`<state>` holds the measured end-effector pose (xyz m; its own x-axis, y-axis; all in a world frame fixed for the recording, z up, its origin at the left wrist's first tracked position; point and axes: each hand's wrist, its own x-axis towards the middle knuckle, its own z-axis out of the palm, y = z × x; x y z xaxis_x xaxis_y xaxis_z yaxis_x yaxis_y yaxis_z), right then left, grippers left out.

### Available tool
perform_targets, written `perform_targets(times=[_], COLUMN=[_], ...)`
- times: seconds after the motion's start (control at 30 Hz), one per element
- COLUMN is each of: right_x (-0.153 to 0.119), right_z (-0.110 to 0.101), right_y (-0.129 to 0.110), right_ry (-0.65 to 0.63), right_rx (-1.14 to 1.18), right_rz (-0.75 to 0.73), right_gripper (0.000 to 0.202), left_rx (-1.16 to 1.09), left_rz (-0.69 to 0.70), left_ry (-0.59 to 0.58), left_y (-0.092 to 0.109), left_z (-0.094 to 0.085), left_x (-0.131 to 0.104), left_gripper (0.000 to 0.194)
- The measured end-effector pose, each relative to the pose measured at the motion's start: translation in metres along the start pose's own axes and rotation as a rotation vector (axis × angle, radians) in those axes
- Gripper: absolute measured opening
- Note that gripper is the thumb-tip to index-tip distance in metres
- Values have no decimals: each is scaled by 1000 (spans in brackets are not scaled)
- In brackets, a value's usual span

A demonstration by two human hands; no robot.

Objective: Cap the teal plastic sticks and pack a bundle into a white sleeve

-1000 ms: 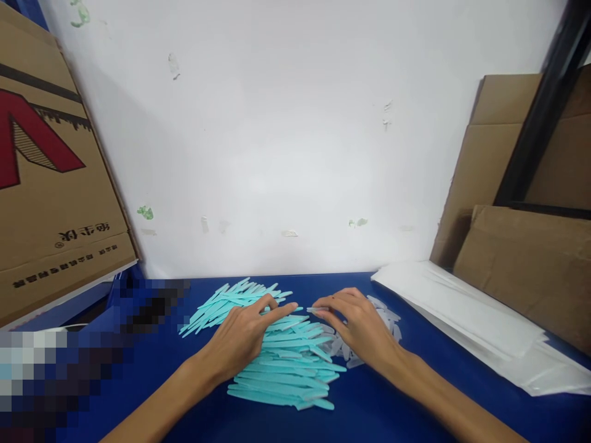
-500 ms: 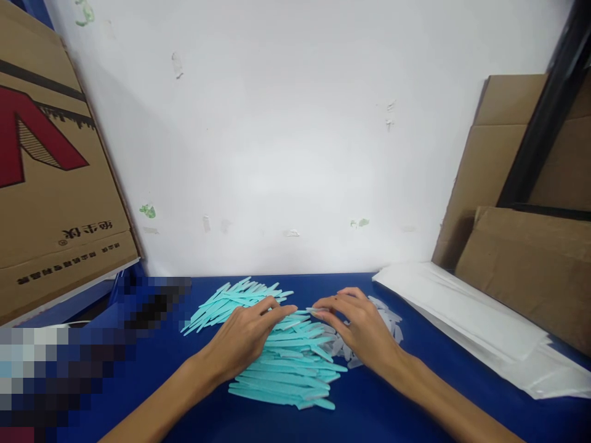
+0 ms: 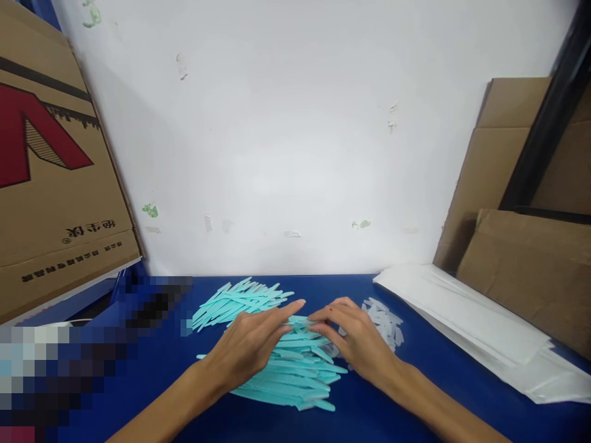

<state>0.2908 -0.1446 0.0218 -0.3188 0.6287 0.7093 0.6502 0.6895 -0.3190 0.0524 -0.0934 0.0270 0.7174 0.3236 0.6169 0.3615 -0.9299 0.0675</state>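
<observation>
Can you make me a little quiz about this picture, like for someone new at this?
1. Pick one. What colour are the thin sticks heaped by the left hand?
A red
B turquoise
C yellow

2. True or false? The small translucent pieces lie nearer the right hand than the left.

3. Fill in the blank. The flat white stack lies on the person's ____ side of the tabletop.

Key: 1 B; 2 true; 3 right.

a workshop, it seems: a brown printed cardboard box [image 3: 55,203], piles of slim turquoise plastic sticks [image 3: 286,391] on a blue table [image 3: 360,409], a scuffed white wall [image 3: 286,123].
</observation>
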Motion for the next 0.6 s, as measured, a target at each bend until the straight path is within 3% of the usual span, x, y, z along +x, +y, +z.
perform_targets(times=[0.37, 0.5, 0.6], right_x=[-2, 3, 6], right_z=[2, -2, -6], right_y=[-11, -13, -10], right_ry=[-1, -36, -27], right_rx=[49, -38, -116], right_rz=[46, 103, 152], right_gripper=[13, 16, 23], left_rx=[61, 221, 271], left_rz=[45, 79, 18], left_ry=[26, -40, -28], left_y=[7, -4, -21], left_z=[5, 0, -6], left_x=[-1, 1, 1], left_gripper=[41, 50, 50])
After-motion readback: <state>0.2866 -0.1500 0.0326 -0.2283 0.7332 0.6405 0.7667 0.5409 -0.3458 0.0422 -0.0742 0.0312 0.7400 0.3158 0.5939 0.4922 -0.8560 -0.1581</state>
